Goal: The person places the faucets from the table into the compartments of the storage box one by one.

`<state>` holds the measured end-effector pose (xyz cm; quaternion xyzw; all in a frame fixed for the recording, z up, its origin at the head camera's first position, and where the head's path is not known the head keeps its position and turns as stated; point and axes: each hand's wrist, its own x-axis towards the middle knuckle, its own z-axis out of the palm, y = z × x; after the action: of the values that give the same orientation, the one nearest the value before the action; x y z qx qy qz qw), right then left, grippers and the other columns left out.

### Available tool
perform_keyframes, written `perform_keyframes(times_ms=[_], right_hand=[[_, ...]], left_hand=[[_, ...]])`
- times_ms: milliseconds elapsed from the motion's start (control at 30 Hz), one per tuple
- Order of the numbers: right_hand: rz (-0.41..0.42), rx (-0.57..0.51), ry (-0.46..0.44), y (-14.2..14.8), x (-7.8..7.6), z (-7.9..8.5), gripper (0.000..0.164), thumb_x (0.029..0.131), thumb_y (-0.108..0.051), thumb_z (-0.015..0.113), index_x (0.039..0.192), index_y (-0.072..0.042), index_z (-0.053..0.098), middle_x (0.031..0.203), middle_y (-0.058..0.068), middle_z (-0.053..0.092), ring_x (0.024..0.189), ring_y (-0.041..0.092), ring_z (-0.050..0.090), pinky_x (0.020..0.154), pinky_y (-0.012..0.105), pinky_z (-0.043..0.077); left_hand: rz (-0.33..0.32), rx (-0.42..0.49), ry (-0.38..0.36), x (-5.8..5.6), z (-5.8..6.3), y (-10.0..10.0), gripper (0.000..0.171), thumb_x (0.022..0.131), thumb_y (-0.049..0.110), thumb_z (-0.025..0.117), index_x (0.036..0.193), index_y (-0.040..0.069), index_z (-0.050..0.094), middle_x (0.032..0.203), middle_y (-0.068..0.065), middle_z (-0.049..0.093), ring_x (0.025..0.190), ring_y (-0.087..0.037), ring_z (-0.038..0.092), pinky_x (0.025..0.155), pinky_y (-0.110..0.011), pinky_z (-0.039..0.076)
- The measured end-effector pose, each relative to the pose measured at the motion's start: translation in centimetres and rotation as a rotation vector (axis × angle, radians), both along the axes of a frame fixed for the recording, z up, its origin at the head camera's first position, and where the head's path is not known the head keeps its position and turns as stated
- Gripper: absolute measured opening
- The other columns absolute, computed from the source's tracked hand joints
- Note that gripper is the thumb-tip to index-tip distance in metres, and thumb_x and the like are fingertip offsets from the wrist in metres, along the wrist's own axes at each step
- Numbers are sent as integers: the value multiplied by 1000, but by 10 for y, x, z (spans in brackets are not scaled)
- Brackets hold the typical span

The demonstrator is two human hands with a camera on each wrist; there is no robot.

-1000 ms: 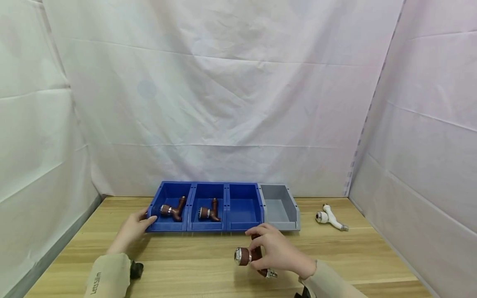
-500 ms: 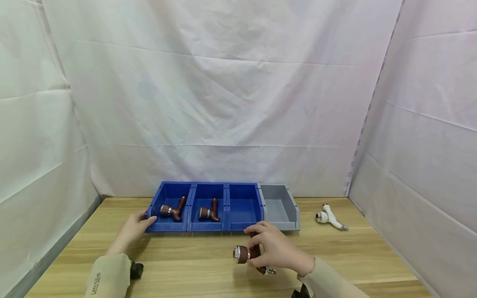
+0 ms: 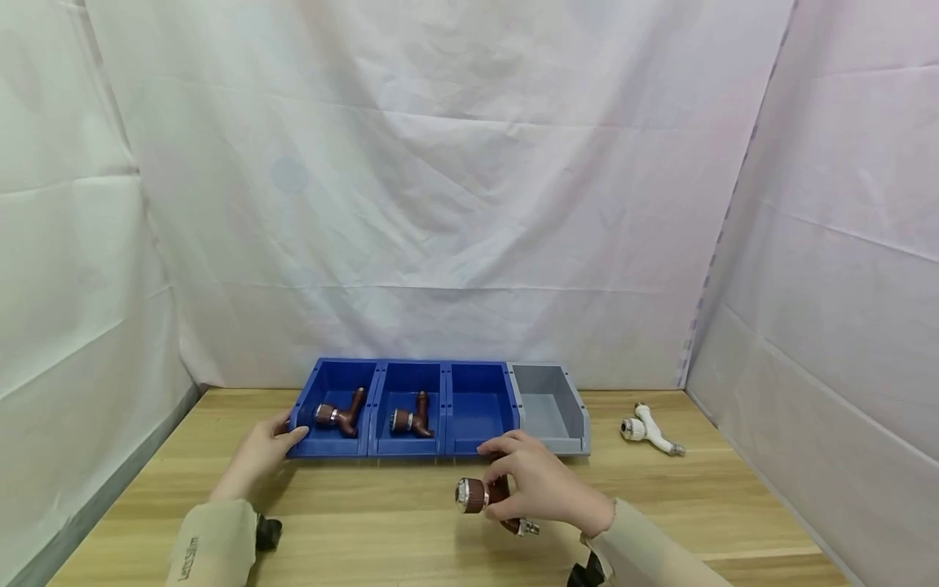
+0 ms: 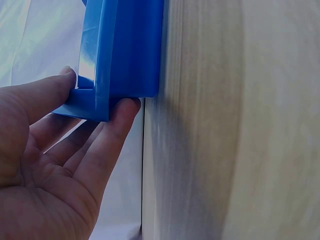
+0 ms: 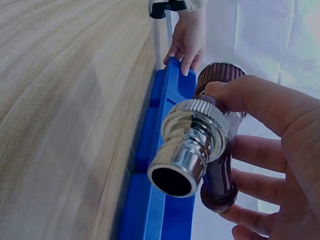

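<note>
My right hand (image 3: 539,485) holds a brown faucet (image 3: 499,491) above the table, in front of the third blue bin. The right wrist view shows its chrome threaded spout end (image 5: 185,155) facing the camera, thumb on the body and fingers behind it. With thumb and fingers, my left hand (image 3: 260,456) grips the front left corner of the leftmost blue bin (image 4: 132,50). One brown faucet (image 3: 343,414) lies in that bin; another brown faucet (image 3: 414,417) lies in the second blue bin (image 3: 407,447).
The third blue bin (image 3: 480,408) and a grey bin (image 3: 546,408) complete the joined row and hold nothing. On the wooden table (image 3: 367,530), a white faucet (image 3: 651,430) lies to the right. White cloth (image 3: 440,204) hangs behind and at both sides.
My right hand has shifted slightly left and toward the bins, carrying the brown faucet with it. My left hand has stayed at the bin corner.
</note>
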<state>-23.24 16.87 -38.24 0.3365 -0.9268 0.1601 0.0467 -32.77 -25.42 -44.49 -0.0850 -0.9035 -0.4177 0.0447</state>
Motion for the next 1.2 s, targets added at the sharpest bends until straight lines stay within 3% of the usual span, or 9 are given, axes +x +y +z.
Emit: perform_keyframes(times_ms=[633, 967, 1200], right_hand=[[-23, -4, -21, -2, -5, 1, 17, 73, -39, 82, 86, -29, 75, 130, -3, 57, 118, 21, 47, 93, 45, 46], [-21, 11, -16, -1, -7, 7, 15, 74, -36, 82, 85, -29, 75, 130, -1, 58, 119, 22, 47, 93, 46, 45], [-24, 13, -18, -1, -7, 5, 17, 74, -36, 82, 87, -28, 75, 131, -1, 58, 119, 23, 47, 93, 47, 45]], left_hand=[[2, -8, 2, 2, -1, 0, 60, 100, 27, 57, 142, -12, 38, 129, -35, 51, 121, -50, 47, 97, -60, 39], [2, 1, 14, -3, 1, 2, 62, 100, 30, 55, 143, -10, 37, 132, -34, 50, 121, -50, 46, 98, -61, 38], [6, -7, 28, 1, -2, 1, 60, 99, 27, 57, 141, -12, 39, 128, -35, 52, 119, -50, 49, 97, -61, 39]])
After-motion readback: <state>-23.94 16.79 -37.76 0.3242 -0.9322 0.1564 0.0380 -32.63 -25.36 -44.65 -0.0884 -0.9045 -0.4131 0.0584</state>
